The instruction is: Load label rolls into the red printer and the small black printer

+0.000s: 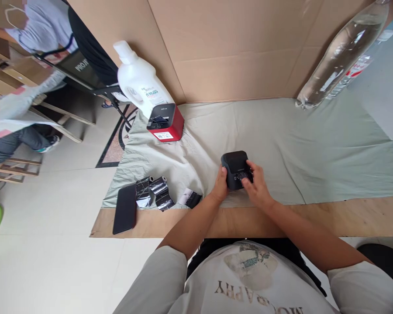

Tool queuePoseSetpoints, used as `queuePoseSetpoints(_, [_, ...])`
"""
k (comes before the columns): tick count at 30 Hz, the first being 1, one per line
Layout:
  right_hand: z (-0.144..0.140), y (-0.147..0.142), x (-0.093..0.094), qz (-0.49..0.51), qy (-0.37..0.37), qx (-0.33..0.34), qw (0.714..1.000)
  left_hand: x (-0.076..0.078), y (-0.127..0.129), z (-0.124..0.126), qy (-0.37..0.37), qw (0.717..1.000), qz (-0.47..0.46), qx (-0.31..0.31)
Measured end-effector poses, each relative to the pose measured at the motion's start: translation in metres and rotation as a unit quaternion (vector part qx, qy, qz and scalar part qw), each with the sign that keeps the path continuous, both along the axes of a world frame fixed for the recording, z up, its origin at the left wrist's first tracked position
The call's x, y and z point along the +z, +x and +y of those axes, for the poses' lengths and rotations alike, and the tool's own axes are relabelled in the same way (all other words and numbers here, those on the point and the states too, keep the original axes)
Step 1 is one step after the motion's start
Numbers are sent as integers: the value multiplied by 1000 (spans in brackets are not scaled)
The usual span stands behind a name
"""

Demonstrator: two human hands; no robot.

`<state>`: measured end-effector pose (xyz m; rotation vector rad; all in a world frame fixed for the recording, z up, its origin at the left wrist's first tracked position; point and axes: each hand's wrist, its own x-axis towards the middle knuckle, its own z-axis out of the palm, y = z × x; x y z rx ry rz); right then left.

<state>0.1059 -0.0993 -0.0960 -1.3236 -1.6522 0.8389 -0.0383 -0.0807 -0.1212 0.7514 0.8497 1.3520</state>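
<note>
Near the table's front edge, the left hand (220,185) grips the side of a small black box-shaped device (236,169) on the pale cloth (314,148) — the right hand (256,185) presses its fingers on the device's top. Toward the front left corner lie a black phone (125,208) and shiny film rolls (153,192). Farther back — a red printer (166,122), its label unreadable.

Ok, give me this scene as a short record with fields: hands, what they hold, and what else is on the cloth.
left hand: grips the left side of the black box
right hand: fingers on the box's front edge
black box: sits on the cloth, near its front edge
red box: back left on the cloth, black top
white bottle: just behind the red box
phone: dark, flat, at the cloth's left front corner
foil rolls: right of the phone
clear bottles: back right, lying
person: far left, away from the table
</note>
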Motion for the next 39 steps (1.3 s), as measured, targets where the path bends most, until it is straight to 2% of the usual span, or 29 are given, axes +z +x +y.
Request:
queuePoseSetpoints(3, [16,8,-3,116,-73,-25,990,4,4,1,-25,999,-38,-16])
queuePoseSetpoints(5, [23,10,-5,144,-96,-6,985,3,6,0,-31,999,-28,-17])
queuePoseSetpoints(9, [24,11,-11,151,-78,63,983,1,5,-2,-27,999,25,2])
queuePoseSetpoints(13, [24,16,-15,151,-87,116,978,2,3,0,-39,999,19,-4])
queuePoseSetpoints(21, [24,17,-15,156,-85,108,978,3,3,3,-54,998,19,5])
queuePoseSetpoints(27, [25,19,-16,219,-87,124,964,0,3,2,-76,997,29,16])
queuePoseSetpoints(31, [27,20,-20,221,-79,92,968,-1,1,1,-78,994,72,20])
queuePoseSetpoints(35, [34,23,-18,211,-58,-8,976,-2,-1,2,-73,993,87,13])
queuePoseSetpoints(39, [45,26,-5,210,-79,-89,971,-10,-3,1,-32,989,146,-10])
